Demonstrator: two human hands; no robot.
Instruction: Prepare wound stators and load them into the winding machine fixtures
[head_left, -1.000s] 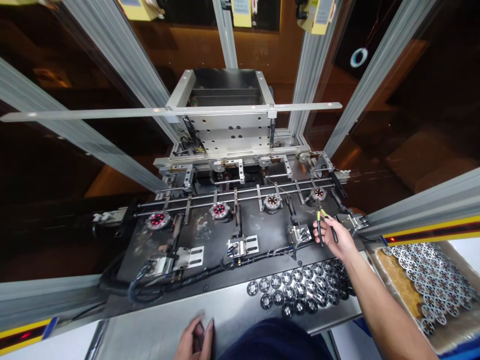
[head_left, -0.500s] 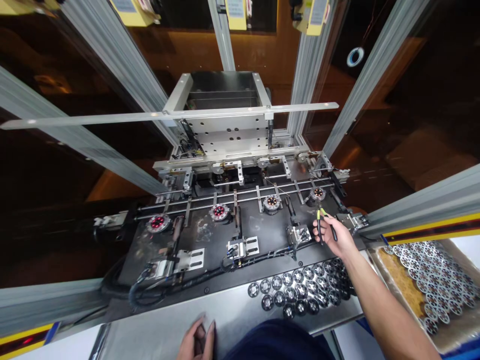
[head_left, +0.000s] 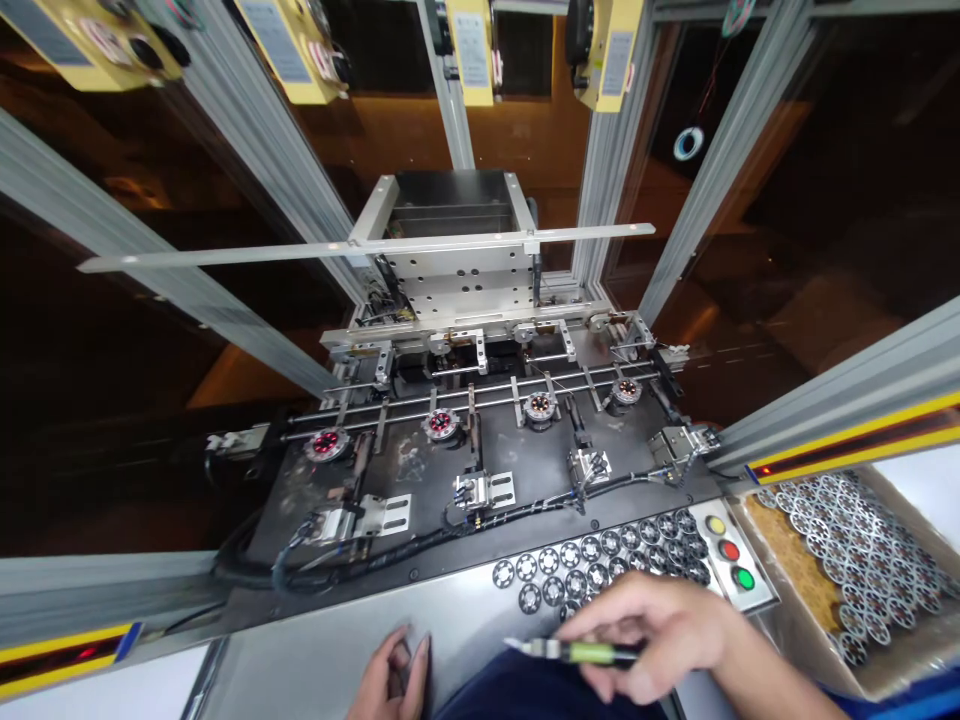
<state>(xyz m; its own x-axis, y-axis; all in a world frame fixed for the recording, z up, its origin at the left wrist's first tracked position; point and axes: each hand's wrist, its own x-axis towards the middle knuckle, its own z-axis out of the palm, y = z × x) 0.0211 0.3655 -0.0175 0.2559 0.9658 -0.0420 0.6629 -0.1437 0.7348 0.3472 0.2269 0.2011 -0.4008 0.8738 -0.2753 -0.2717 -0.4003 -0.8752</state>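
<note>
My right hand (head_left: 652,635) is wrapped round pliers (head_left: 592,652) with green and black handles, low at the front, their metal tip pointing left. Motion blurs both. Just beyond lie several small round spoked metal parts (head_left: 551,590) in rows on the steel ledge (head_left: 300,660); the hand covers some of them. On the same ledge, to the left, my left hand (head_left: 390,675) rests with thumb and fingers apart and nothing visible in it. Similar round parts sit in the machine's fixtures, among them the rightmost wound part (head_left: 626,390) and a red-lit part (head_left: 326,443).
Yellow, red and green buttons (head_left: 744,578) stand at the ledge's right end. A box (head_left: 799,625) of many similar parts is beyond them. Cables (head_left: 525,515) and clamps cross the dark machine plate (head_left: 420,470). Yellow-edged sensor bars (head_left: 862,440) flank the opening.
My right hand has drawn back from the rightmost fixture to the front ledge, bringing the pliers along. My left hand stays about where it was. The view has tilted up slightly.
</note>
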